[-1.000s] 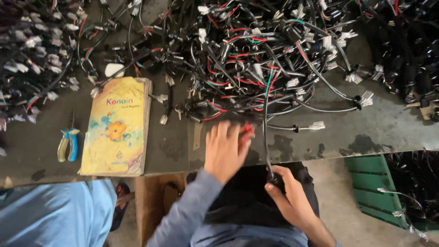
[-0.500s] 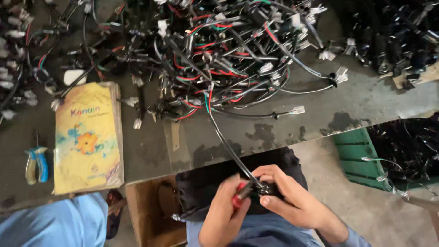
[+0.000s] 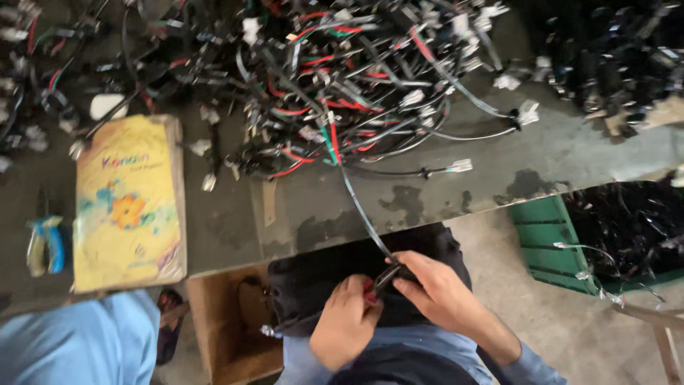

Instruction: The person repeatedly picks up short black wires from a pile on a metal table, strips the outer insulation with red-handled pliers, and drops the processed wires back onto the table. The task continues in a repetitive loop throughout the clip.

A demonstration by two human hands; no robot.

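Black cable [image 3: 363, 214] runs from the tangled wire pile [image 3: 356, 78] on the grey desk [image 3: 570, 157] down over the desk edge to the person's lap. Right hand [image 3: 434, 289] pinches the cable's lower end between thumb and fingers; left hand [image 3: 345, 321], fingers curled together, touches the same end just beside it. Yellow booklet [image 3: 128, 203] lies flat at left, blue-handled pliers [image 3: 44, 246] beside it. Green crate [image 3: 548, 239] stands below the desk at right.
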